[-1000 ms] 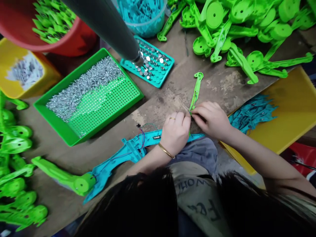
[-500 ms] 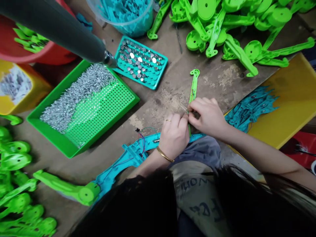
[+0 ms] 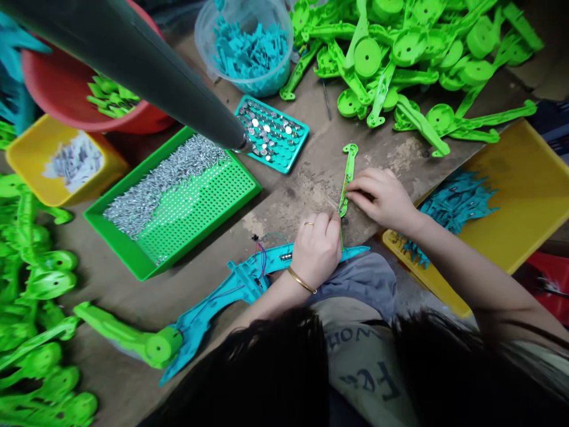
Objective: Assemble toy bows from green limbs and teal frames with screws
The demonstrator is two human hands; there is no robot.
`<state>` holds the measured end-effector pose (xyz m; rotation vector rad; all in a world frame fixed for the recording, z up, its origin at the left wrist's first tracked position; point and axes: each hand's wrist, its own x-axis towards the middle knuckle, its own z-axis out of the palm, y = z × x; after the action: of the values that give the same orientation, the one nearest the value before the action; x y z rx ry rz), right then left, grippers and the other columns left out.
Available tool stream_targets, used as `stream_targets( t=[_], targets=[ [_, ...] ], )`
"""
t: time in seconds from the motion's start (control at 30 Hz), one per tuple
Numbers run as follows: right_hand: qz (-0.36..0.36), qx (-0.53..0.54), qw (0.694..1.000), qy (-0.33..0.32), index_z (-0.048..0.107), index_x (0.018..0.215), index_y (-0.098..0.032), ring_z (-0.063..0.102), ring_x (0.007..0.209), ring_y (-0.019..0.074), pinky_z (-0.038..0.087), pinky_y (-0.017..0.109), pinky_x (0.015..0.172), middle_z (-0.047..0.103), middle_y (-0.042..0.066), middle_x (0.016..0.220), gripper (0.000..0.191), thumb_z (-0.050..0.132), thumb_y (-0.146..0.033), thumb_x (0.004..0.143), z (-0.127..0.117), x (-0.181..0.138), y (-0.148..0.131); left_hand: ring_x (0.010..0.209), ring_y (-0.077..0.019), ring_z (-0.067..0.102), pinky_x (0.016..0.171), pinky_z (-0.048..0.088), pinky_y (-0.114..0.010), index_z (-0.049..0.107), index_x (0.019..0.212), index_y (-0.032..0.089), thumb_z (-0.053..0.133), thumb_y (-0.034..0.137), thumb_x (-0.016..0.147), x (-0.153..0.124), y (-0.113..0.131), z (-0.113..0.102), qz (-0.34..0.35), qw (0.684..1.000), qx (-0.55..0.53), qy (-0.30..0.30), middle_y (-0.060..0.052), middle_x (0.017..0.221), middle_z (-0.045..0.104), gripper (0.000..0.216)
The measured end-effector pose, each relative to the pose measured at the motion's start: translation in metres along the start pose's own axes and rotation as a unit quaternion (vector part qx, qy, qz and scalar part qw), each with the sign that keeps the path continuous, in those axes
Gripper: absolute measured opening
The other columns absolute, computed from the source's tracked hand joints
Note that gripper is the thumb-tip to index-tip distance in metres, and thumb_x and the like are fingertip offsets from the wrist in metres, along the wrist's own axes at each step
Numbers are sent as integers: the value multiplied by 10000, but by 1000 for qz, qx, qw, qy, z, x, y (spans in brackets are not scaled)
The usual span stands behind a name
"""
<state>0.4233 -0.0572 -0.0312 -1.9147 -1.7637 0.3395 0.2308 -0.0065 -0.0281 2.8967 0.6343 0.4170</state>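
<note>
A green tray [image 3: 133, 261] of small metal pieces sits left of centre, with a teal tray [image 3: 287, 157] of silver discs above it. A clear tub [image 3: 208, 24] of blue parts stands at the top, green plastic parts [image 3: 400, 53] at upper right, and a yellow tray [image 3: 524, 201] at right.

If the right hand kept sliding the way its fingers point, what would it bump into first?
The right hand points left, fingertips already on the thin green strip. Going on, it would likely push that strip, then cross bare table toward the green tray of metal pins. Depth is hard to judge.
</note>
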Motion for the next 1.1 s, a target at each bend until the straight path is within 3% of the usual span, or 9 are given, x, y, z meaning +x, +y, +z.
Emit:
stream_targets(
  t=[0.1,0.2,0.43,0.73,0.93,1.1],
  targets=[
    [-21,-16,999,23,649,1037,-211,597,968,203,367,354,817,682,62,1014,219,479,-312,946,2,-2,0,809,-239,539,748,433,-354,637,1064,82,430,168,925,0,0,-1,-3,1000,-4,-11,-121,847,630,264],
    [-32,-39,999,7,663,1044,-223,582,990,207,353,364,844,676,64,1044,259,444,-333,961,2,-4,0,815,-238,549,756,435,-355,634,1066,89,437,172,925,1,0,-2,-7,1000,-9,-21,-118,854,633,256],
    [13,-59,998,-7,705,1007,-247,538,1012,236,336,400,872,652,72,1046,279,466,-376,944,2,-8,4,819,-245,554,739,440,-365,626,1074,91,437,166,922,1,0,-2,-12,999,-16,-30,-128,878,639,254],
    [50,-44,998,7,688,951,-225,561,977,229,355,399,865,667,61,991,229,508,-362,919,-2,-3,1,789,-240,542,731,441,-347,642,1056,81,485,163,899,2,2,-2,5,1000,23,3,-104,856,638,236],
    [20,-128,992,-8,676,980,-256,552,982,247,313,427,888,688,50,1024,230,469,-347,933,1,-2,0,789,-244,545,711,451,-359,630,1052,93,469,163,901,2,2,-1,5,1000,21,-21,-111,867,630,231],
    [47,-140,989,-29,641,899,-222,564,930,252,339,402,825,668,67,957,209,461,-325,922,-1,6,-8,813,-245,555,718,462,-363,624,1062,86,462,170,902,2,1,-1,10,1000,13,-23,-120,888,628,242]
  ],
)
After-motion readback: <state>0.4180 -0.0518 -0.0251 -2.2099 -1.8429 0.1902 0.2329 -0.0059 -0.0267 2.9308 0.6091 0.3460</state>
